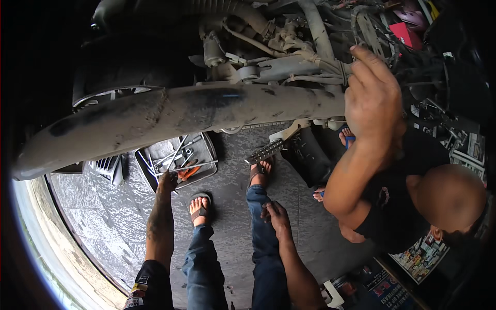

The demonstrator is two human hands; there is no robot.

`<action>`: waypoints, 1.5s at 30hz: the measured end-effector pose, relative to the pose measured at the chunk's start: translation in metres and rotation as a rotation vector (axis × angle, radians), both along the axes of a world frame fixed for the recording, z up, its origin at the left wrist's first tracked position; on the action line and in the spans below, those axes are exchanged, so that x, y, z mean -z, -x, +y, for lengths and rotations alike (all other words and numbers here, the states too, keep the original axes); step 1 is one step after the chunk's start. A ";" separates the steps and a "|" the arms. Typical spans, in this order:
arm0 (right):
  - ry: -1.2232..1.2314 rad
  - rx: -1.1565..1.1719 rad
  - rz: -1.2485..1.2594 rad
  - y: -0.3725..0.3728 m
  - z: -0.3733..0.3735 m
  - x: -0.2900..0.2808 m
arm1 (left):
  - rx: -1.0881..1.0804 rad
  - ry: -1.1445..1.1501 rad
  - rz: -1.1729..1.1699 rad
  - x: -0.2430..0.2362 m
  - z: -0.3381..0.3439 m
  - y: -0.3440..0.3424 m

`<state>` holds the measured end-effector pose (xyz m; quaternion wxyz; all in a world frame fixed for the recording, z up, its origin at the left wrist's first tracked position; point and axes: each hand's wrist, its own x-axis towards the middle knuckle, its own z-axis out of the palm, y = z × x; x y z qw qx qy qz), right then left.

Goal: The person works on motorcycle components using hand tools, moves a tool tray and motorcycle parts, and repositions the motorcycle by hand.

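At the near edge of a tool tray (138,164), my left hand (167,182) reaches down with its fingers bunched at the ends of long metal rods. What it grips is too dark to make out. Inside the tray lie orange-handled pliers (189,169), a long thin metal rod (199,166) and several other metal tools. My right hand (278,217) is in front of my right knee, its fingers curled in; anything within them is hidden. Above both hands runs a large, scuffed exhaust pipe (217,107) of a motorcycle.
On the right a person leans in, one raised hand (373,93) by the frame near the pipe. A kick-start or foot pedal (266,151) juts out above my right foot. A grey vented cover (109,168) lies left of the tray. Tool trays (467,160) stand at far right.
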<state>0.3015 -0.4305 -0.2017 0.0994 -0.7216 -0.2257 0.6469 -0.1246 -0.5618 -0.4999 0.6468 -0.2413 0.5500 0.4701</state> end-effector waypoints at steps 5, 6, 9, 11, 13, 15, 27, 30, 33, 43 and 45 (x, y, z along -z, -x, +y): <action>-0.157 0.039 -0.246 -0.036 -0.017 0.007 | 0.357 0.249 0.217 -0.083 0.027 -0.098; -0.235 0.033 -0.317 -0.038 -0.017 0.004 | 0.541 0.264 0.318 -0.115 0.039 -0.107; -0.358 0.019 -0.397 -0.018 -0.022 -0.006 | 1.027 0.261 0.644 -0.185 0.039 -0.107; -0.346 0.035 -0.337 0.011 -0.027 -0.018 | 1.201 -0.032 0.824 -0.205 0.014 -0.089; -0.298 -0.210 -0.477 0.018 -0.030 -0.037 | 1.176 -0.111 0.753 -0.228 0.011 -0.098; -0.293 -0.255 -0.518 0.021 -0.037 -0.056 | 1.246 -0.272 0.837 -0.245 0.010 -0.098; -0.198 -0.258 -0.700 -0.052 -0.175 -0.110 | 1.628 -0.200 0.972 -0.325 -0.015 -0.029; -0.065 -0.214 -0.751 -0.064 -0.204 -0.121 | 1.625 -0.179 1.026 -0.324 -0.022 -0.032; -0.095 -0.268 -0.635 -0.044 -0.209 -0.136 | 1.575 -0.075 1.090 -0.316 -0.041 -0.018; 0.040 -0.375 -0.465 -0.034 -0.327 -0.146 | 2.093 -0.095 0.837 -0.377 -0.040 -0.099; 0.139 -0.395 -0.390 -0.039 -0.367 -0.153 | 2.142 -0.109 0.787 -0.372 -0.076 -0.123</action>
